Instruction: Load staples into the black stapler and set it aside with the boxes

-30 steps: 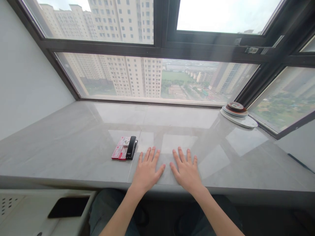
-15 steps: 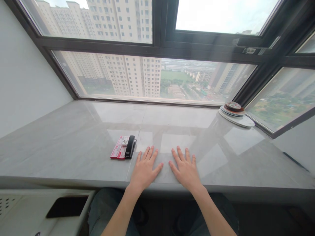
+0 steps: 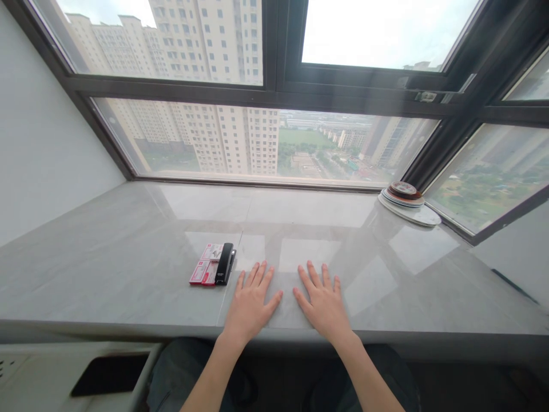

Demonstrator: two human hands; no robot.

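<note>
Palm down on the grey marbled sill (image 3: 137, 252), my left hand (image 3: 251, 303) lies flat with its fingers spread. My right hand (image 3: 321, 300) rests the same way a short distance to its right. Neither hand holds anything. Just left of my left hand, apart from its fingers, is a black stapler (image 3: 224, 264). Against the stapler's left side lie small red and white boxes (image 3: 203, 269) with printed labels; the stapler hides part of them.
A stack of round plates or coasters (image 3: 405, 200) sits in the far right corner by the window frame (image 3: 240, 94). Below the sill's front edge at left is a white cabinet (image 3: 38, 372) with a dark opening. A wall (image 3: 51, 137) bounds the left side.
The whole view has shifted slightly, so the sill and things on it appear a little lower. Both hands stay flat in the same place on the sill.
</note>
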